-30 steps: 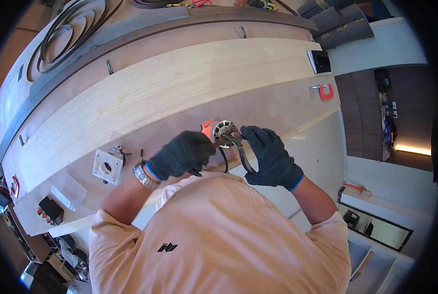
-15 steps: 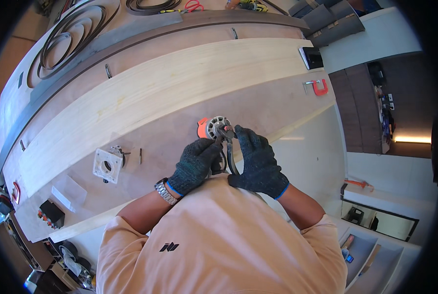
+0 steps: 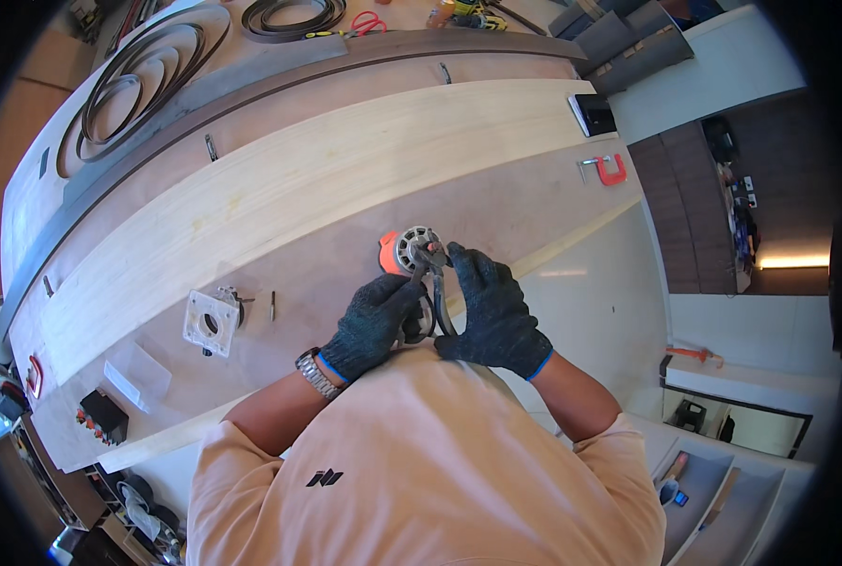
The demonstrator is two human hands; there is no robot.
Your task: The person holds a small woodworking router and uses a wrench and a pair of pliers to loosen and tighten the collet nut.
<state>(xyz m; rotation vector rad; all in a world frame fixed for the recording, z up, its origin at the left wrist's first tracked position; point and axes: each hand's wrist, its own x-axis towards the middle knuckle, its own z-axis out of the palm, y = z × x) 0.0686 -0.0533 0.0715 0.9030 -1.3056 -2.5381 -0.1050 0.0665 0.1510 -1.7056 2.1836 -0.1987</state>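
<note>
Close to my body, an orange-and-grey power tool [image 3: 408, 247], which looks like a trim router's motor, stands with its round slotted end facing up. Two dark grey bars that look like wrenches [image 3: 439, 294] meet at its centre. In dark knitted gloves, my left hand [image 3: 369, 325] is closed on the left bar. My right hand [image 3: 493, 316] curls along the right bar, its fingertips by the tool and its thumb lower down. A dark loop, perhaps a cord, shows partly between the hands. Left of them lies a router base [image 3: 212, 323] with a clear square plate, beside a small thin rod [image 3: 272, 306].
A long pale wooden board [image 3: 280, 179] crosses the table. A red clamp [image 3: 611, 170] and a black-and-white box [image 3: 593, 114] lie at the right. Coiled edge strips [image 3: 138, 85] and red scissors [image 3: 368, 24] are at the far side. A black bit box [image 3: 102, 416] sits near left.
The whole view has shifted slightly. Both hands stay at the power tool with nearly the same grip; nothing has visibly been taken up or let go.
</note>
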